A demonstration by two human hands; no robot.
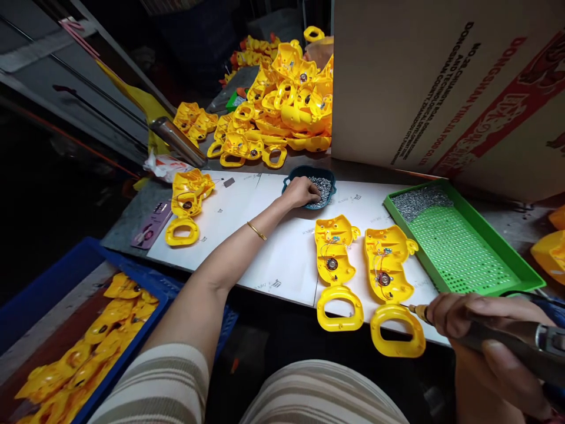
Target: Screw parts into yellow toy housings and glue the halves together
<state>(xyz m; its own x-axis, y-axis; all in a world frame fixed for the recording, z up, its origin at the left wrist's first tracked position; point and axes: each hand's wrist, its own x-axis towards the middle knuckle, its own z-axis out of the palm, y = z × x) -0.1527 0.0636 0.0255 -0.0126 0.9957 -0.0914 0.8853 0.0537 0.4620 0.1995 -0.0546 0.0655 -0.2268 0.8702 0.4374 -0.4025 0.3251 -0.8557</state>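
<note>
My left hand (302, 191) reaches into a dark teal bowl (332, 172), its fingers curled and pinched among the small metal screws (323, 187). What exactly sits between the fingertips is partly hidden. My right hand (463, 321) is wrapped around an electric screwdriver (503, 341), whose tip points left. Near that tip lie two yellow plastic toy shells, one on the right (388, 265) and one on the left (334, 250), with wires, a small circuit board and a round speaker inside. Each has a yellow loop handle at its near end, the right one (378, 347) closest to the screwdriver.
A green perforated tray (477, 253) with screws at its far end stands at the right. Behind rise a heap of yellow shells (282, 112) and a large carton (397, 76). Another shell (188, 194) lies left. A blue crate (92, 253) of yellow parts stands lower left.
</note>
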